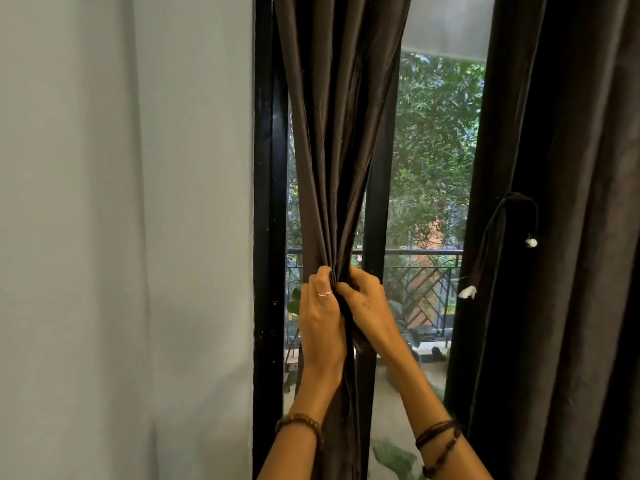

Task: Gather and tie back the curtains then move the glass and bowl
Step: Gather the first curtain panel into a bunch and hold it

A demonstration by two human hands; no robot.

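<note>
A dark brown left curtain (pixel 337 133) hangs in front of the black window frame, bunched into tight folds at waist height. My left hand (pixel 322 313) grips the gathered folds from the left, a ring on one finger. My right hand (pixel 367 303) grips the same bunch from the right, fingers curled into the cloth. The right curtain (pixel 561 237) hangs loose at the right edge of the window. A dark tie-back cord (pixel 498 230) with white tassel ends dangles on its left edge. No glass or bowl is in view.
A pale wall (pixel 121 237) fills the left half of the view. The black window frame (pixel 266 237) stands beside it. Through the pane I see a balcony railing (pixel 422 252), potted plants and trees.
</note>
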